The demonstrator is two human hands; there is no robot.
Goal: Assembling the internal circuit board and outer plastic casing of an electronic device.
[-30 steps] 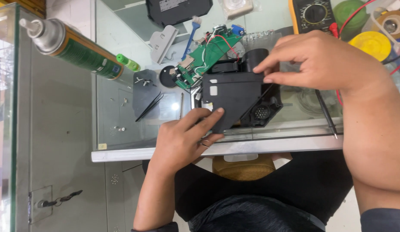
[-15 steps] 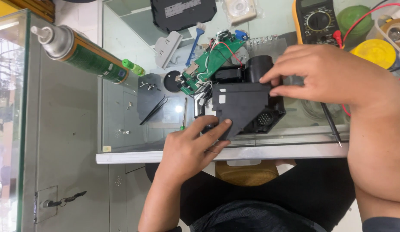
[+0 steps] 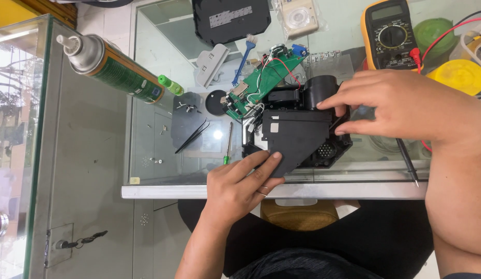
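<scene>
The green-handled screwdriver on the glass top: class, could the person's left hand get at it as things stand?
Probably yes. The green-handled screwdriver lies bare on the glass, just beyond the left hand, with nothing over it. But that hand is pressed against the black device and would have to let go first.

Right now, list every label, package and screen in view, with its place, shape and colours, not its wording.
Spray can label: green wrap on a metal can, far left on the glass.
Multimeter screen: grey rectangle on a yellow and black meter, top right.
Black panel label: pale strip, top centre.
Clear bag: holds a pale compact camera, top centre.
</scene>
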